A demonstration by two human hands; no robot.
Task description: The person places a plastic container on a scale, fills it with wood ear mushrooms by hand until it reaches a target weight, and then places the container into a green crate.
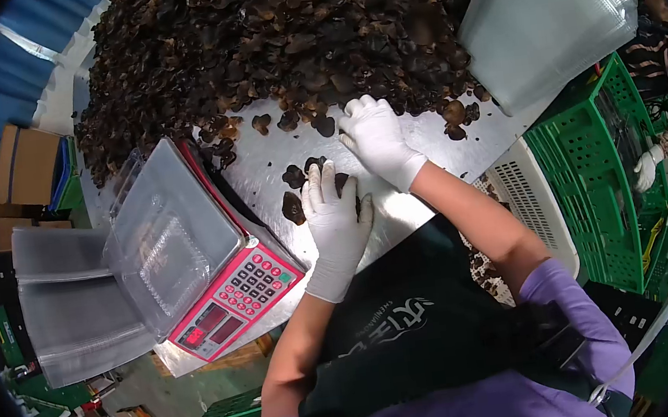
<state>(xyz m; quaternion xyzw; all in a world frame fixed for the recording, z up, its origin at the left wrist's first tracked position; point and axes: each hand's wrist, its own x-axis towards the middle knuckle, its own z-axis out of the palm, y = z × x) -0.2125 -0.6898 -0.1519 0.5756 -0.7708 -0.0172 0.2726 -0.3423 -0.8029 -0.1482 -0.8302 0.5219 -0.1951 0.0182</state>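
A large heap of dark brown, wood-ear-like pieces (274, 42) covers the back of a metal table (251, 164). My left hand (335, 216), in a white glove, lies with fingers spread over a few dark pieces (293, 206) near the table's front. My right hand (378, 137), also gloved, is at the heap's front edge with its fingers bent; whatever may be under them is hidden. To the left stands a red digital scale (252, 288) with clear plastic bags (164, 236) lying on it.
More clear bags (547, 15) stand at the back right. Right of the table are a white basket (526, 195) and green crates (586, 180). Another person's gloved hand (647, 168) is beside the crates. Cardboard boxes (28, 165) sit at the far left.
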